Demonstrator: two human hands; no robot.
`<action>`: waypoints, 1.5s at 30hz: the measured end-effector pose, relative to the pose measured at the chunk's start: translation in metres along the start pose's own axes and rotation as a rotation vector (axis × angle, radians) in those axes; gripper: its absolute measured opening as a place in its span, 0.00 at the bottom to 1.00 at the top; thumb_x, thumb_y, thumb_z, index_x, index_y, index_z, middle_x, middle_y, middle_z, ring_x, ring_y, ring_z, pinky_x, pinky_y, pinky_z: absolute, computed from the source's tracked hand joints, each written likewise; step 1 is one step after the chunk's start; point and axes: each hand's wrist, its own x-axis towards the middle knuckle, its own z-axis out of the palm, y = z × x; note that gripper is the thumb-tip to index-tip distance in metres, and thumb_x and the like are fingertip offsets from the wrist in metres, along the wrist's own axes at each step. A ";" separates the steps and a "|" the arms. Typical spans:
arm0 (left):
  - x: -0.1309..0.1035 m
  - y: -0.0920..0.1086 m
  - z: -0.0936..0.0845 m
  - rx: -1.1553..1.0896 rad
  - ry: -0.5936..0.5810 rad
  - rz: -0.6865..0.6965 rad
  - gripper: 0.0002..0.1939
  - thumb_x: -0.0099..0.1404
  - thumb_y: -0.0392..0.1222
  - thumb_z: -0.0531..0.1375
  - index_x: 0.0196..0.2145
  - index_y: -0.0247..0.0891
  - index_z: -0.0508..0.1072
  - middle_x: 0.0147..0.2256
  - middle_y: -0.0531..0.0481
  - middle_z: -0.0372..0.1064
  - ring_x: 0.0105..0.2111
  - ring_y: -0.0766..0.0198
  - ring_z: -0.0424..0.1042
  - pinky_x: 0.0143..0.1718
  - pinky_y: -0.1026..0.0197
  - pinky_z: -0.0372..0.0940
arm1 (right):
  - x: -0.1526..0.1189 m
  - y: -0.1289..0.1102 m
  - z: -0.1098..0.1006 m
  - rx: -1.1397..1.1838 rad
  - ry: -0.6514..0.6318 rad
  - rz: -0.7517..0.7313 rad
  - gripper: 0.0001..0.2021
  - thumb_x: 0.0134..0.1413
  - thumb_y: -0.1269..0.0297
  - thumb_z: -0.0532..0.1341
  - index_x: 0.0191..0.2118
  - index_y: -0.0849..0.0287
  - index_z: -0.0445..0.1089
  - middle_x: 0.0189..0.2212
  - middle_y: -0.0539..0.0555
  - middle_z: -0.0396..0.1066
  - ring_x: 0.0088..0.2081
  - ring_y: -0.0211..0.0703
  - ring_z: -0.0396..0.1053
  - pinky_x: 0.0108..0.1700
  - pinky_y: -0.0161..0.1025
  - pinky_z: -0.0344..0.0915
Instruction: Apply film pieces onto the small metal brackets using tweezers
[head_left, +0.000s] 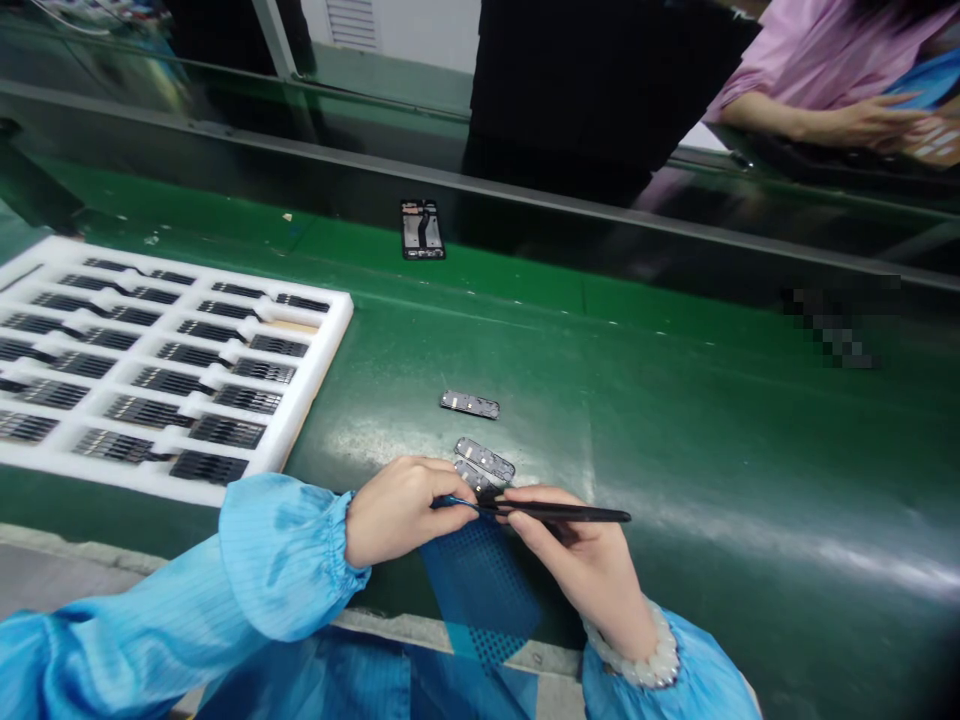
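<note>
My left hand (409, 505) is closed, thumb and forefinger pinching the upper edge of a translucent blue film sheet (480, 580) with rows of dark dots. The sheet hangs down over the bench's front edge. In my right hand (581, 550) lies a pair of black tweezers (577, 513), their tips pointing left to the film at my left fingertips. Just beyond the fingers are small dark phone parts: one part (485, 458) shows fully, and a nearer one (472, 477) is partly covered by my hands. Another like part (469, 404) lies a little farther off.
A white foam tray (319, 370) filled with dark flat parts covers the left of the green bench (712, 430). An open phone frame (423, 230) lies near the back rail. Across the rail, at top right, a co-worker in a pink sleeve (795, 60) handles something blue.
</note>
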 end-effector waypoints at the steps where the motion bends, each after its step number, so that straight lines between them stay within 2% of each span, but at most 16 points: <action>1: 0.000 0.000 0.000 -0.002 -0.002 0.004 0.04 0.60 0.35 0.60 0.31 0.38 0.76 0.29 0.55 0.73 0.30 0.70 0.72 0.33 0.71 0.61 | 0.000 0.000 0.000 0.001 -0.002 -0.002 0.06 0.51 0.65 0.63 0.36 0.57 0.75 0.32 0.55 0.77 0.35 0.47 0.76 0.40 0.44 0.73; 14: 0.002 0.002 -0.001 0.010 -0.008 -0.007 0.04 0.59 0.35 0.61 0.30 0.39 0.76 0.28 0.56 0.73 0.28 0.70 0.71 0.31 0.70 0.60 | -0.001 -0.001 0.000 -0.013 0.004 0.001 0.05 0.51 0.65 0.63 0.35 0.57 0.75 0.31 0.55 0.77 0.34 0.47 0.76 0.40 0.44 0.73; 17: 0.002 0.002 -0.001 0.004 -0.010 -0.016 0.03 0.59 0.36 0.61 0.30 0.38 0.76 0.28 0.56 0.72 0.29 0.70 0.71 0.31 0.70 0.60 | -0.001 -0.001 -0.003 0.045 0.025 0.056 0.06 0.50 0.63 0.63 0.34 0.57 0.75 0.29 0.54 0.77 0.31 0.45 0.76 0.37 0.42 0.74; 20: 0.001 0.001 -0.001 0.013 -0.008 0.010 0.03 0.61 0.38 0.61 0.32 0.38 0.75 0.28 0.55 0.72 0.29 0.70 0.70 0.32 0.69 0.60 | 0.002 0.002 -0.008 0.100 0.100 0.176 0.08 0.50 0.60 0.64 0.35 0.58 0.74 0.25 0.54 0.77 0.28 0.45 0.76 0.34 0.40 0.74; 24: -0.003 -0.001 0.002 0.152 0.014 0.147 0.07 0.64 0.42 0.58 0.34 0.39 0.74 0.33 0.51 0.71 0.36 0.63 0.69 0.38 0.63 0.61 | 0.009 0.009 -0.014 0.086 0.252 0.301 0.13 0.47 0.56 0.65 0.34 0.61 0.74 0.23 0.55 0.77 0.28 0.46 0.76 0.33 0.40 0.74; 27: -0.004 -0.003 0.005 0.277 0.038 0.237 0.09 0.65 0.43 0.55 0.33 0.39 0.74 0.46 0.48 0.69 0.49 0.56 0.64 0.48 0.55 0.58 | 0.013 0.013 -0.015 0.078 0.284 0.329 0.15 0.45 0.54 0.66 0.33 0.62 0.74 0.24 0.56 0.76 0.28 0.45 0.76 0.33 0.40 0.73; 30: -0.004 -0.005 0.007 0.338 0.010 0.271 0.10 0.67 0.41 0.53 0.32 0.38 0.73 0.54 0.48 0.64 0.57 0.54 0.58 0.54 0.52 0.54 | 0.017 0.014 -0.014 0.077 0.294 0.344 0.17 0.44 0.52 0.66 0.33 0.63 0.74 0.23 0.56 0.76 0.27 0.45 0.75 0.30 0.39 0.72; 34: -0.003 -0.004 0.007 0.343 -0.038 0.232 0.10 0.67 0.40 0.53 0.32 0.37 0.72 0.54 0.48 0.64 0.58 0.55 0.58 0.56 0.52 0.54 | 0.020 0.014 -0.012 0.067 0.270 0.382 0.19 0.43 0.51 0.66 0.34 0.63 0.74 0.24 0.56 0.76 0.28 0.45 0.75 0.27 0.37 0.71; 45: -0.002 -0.001 0.005 0.318 -0.067 0.195 0.08 0.66 0.38 0.54 0.32 0.38 0.72 0.55 0.50 0.64 0.58 0.56 0.57 0.55 0.52 0.54 | 0.021 0.011 -0.011 0.064 0.253 0.393 0.19 0.42 0.50 0.66 0.33 0.62 0.74 0.24 0.56 0.76 0.28 0.47 0.76 0.26 0.36 0.69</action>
